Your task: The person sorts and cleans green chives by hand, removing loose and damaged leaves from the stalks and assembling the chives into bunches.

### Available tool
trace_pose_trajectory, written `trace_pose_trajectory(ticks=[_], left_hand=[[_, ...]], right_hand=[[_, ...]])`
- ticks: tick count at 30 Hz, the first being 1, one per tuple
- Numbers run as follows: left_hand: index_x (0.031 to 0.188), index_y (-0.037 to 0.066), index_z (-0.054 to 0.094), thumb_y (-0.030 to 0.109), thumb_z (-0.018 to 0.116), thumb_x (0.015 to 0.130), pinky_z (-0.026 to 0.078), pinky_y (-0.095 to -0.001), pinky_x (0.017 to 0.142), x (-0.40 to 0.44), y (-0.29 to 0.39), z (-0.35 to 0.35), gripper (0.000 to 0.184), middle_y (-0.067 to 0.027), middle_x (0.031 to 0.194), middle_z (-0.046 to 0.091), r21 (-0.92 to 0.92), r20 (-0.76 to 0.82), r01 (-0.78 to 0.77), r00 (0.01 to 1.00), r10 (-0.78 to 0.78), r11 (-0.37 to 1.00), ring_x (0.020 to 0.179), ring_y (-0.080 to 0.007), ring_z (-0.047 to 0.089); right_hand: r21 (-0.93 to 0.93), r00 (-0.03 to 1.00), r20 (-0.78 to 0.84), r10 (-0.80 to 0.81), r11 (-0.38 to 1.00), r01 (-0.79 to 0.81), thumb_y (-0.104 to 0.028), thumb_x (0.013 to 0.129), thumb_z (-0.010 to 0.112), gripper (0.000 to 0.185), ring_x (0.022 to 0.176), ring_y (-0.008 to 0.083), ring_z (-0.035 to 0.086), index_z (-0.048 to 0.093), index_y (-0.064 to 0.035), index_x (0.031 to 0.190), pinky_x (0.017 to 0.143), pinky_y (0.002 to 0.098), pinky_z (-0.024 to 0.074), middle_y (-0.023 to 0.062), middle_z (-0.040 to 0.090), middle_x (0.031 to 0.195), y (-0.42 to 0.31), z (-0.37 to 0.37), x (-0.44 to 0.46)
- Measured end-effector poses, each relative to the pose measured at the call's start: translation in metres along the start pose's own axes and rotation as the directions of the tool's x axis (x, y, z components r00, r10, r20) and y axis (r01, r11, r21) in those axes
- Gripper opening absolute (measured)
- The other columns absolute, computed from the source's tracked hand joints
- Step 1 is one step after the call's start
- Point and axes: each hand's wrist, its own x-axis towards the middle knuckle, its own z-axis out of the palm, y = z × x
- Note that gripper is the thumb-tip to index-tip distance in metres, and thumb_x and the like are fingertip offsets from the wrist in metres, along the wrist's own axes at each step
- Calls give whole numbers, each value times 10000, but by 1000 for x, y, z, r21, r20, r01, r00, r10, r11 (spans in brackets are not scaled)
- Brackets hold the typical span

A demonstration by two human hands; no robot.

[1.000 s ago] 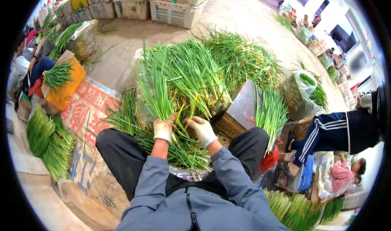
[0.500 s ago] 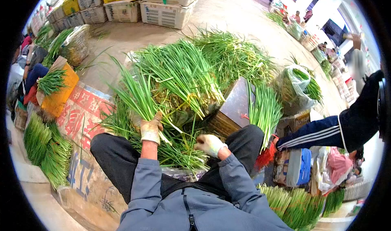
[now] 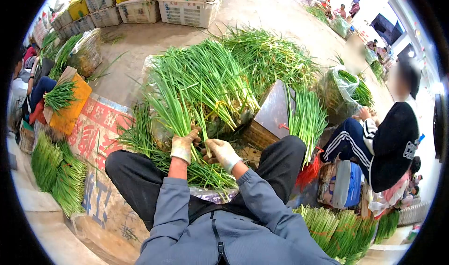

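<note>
My left hand (image 3: 184, 145), in a pale work glove with bare fingertips, is closed around a bunch of long green stalks (image 3: 174, 113) whose leaves point up and away. Close beside it, my right hand (image 3: 221, 153), gloved too, pinches a few green stalks (image 3: 201, 125) near their lower ends. Beyond both hands lies a large heap of green stalks (image 3: 210, 73) with a yellow tie on it. Loose stalks (image 3: 206, 174) lie below my hands, between my knees.
A box (image 3: 273, 111) stands right of the heap, beside a red-tied bundle (image 3: 306, 120). A person (image 3: 393, 134) in striped trousers crouches at right near a bagged bundle (image 3: 341, 94). Crates (image 3: 189, 12) stand behind; an orange board (image 3: 72, 106) is at left.
My right hand, apart from the bunch half a second ago, has moved back beside my left hand and now holds stalks. The person at right has lowered into a crouch.
</note>
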Motion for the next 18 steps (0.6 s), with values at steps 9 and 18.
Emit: trace_pose_trajectory(ticks=[9,18], left_hand=[[1096,29,635,86,786,826,579,-383,677,-3,-5,7,315,-127,972,713,-80,-104,73,991,-81,994,836,-253,700],[1160,22,596,54,742,829,572,-357,749,9,-18,4,364,-115,1005,703,-98,-33,-6,999,2,995,893,-230,693]], right_hand=[[-547,956,45,-290,794,267,-251,914,599,269,661,203,637,663,-14,1023,635,363,519,136,667,794,4,1,-8],[-755,861,12,-509,560,342,-240,836,621,213,820,416,657,640,-52,934,748,493,527,206,675,833,33,-7,-10]])
